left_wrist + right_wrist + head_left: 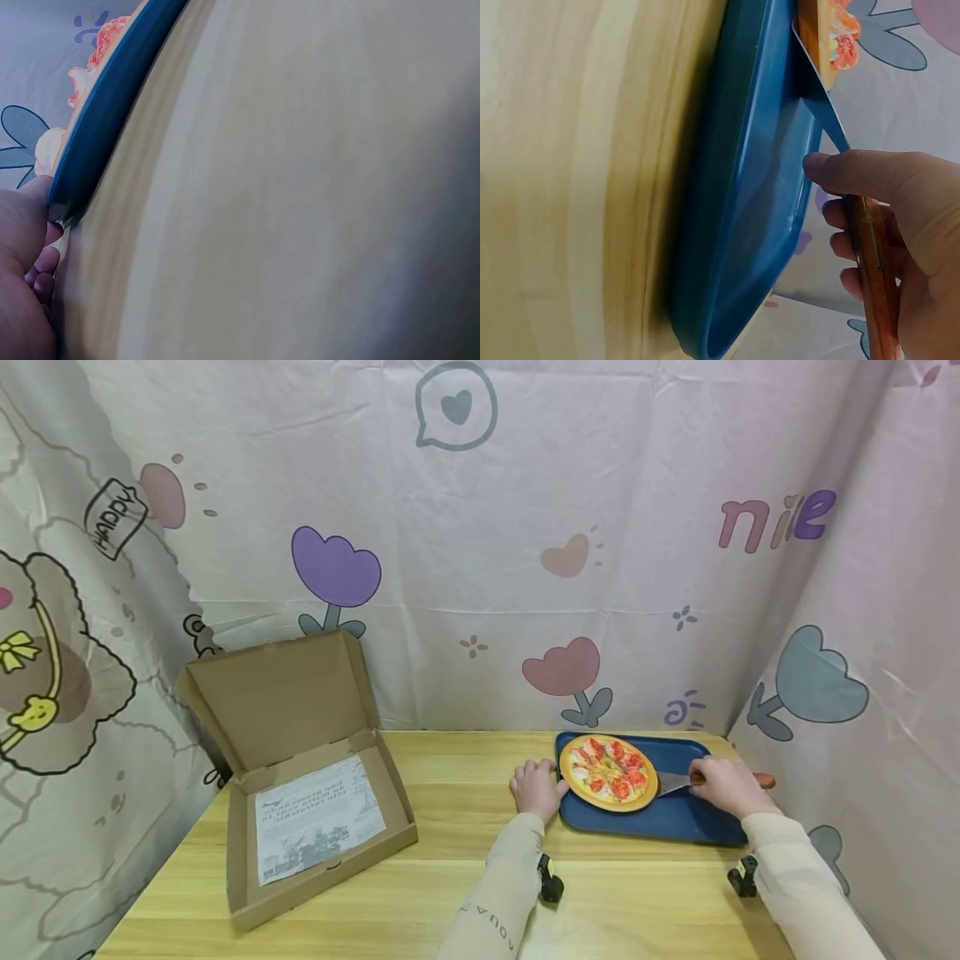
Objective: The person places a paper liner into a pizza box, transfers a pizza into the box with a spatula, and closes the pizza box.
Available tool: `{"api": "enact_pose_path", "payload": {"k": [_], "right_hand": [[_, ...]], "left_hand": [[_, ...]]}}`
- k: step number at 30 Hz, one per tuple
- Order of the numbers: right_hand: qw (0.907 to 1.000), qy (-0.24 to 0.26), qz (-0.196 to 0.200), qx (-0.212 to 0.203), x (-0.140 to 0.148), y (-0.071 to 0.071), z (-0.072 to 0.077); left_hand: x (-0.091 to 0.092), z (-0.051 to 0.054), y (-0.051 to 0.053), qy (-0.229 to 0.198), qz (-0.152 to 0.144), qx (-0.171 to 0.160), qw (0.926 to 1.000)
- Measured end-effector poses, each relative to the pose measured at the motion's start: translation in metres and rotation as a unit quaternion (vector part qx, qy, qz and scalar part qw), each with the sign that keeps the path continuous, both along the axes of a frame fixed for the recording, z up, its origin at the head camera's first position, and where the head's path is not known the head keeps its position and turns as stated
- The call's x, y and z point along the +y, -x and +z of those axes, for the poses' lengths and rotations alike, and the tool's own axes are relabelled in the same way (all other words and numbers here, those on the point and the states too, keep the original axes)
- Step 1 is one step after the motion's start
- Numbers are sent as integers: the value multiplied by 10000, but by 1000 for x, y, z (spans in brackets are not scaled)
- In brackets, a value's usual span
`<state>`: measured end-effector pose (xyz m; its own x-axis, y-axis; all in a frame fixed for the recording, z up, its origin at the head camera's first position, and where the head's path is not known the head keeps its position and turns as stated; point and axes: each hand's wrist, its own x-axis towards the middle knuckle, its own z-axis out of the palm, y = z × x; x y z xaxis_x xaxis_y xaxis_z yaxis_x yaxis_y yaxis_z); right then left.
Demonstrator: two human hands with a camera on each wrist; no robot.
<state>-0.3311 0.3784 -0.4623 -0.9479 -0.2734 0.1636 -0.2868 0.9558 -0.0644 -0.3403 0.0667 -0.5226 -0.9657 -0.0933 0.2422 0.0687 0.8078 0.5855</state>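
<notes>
A round toy pizza (600,768) with red toppings lies at the left part of a blue tray (675,828). The thin metal blade of a pizza server (672,783) reaches under the pizza's right edge. My right hand (723,783) grips the server's wooden handle (876,277), fingers curled round it and thumb toward the blade. At the tray's left end is my left hand (537,789), its thumb over the rim beside the pizza and its fingers outside the tray. In the left wrist view, the tray partly hides the fingers (45,262).
An open cardboard pizza box (243,852) stands at the left of the wooden table (465,868), its lid (285,697) raised at the back and a printed paper sheet (318,818) inside. Patterned cloth (465,527) hangs behind the table and at both sides.
</notes>
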Motion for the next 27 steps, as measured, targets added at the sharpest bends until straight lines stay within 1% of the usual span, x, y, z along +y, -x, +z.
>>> {"api": "enact_pose_path", "payload": {"k": [5, 13, 17, 21, 27], "right_hand": [[9999, 61, 33, 149, 1, -1, -2], [9997, 225, -23, 112, 3, -2, -5], [9996, 259, -13, 82, 4, -3, -6], [9995, 309, 6, 34, 7, -6, -6], [9992, 390, -34, -23, 12, -9, -3]], "left_hand": [[0, 0, 1, -55, -32, -37, 10000], [-2, 4, -3, -78, -61, -100, 9999], [-1, 3, -3, -95, -65, -134, 9998], [-1, 2, -3, -97, -51, -127, 9999], [-2, 7, -5, -126, -69, -101, 9998]]}}
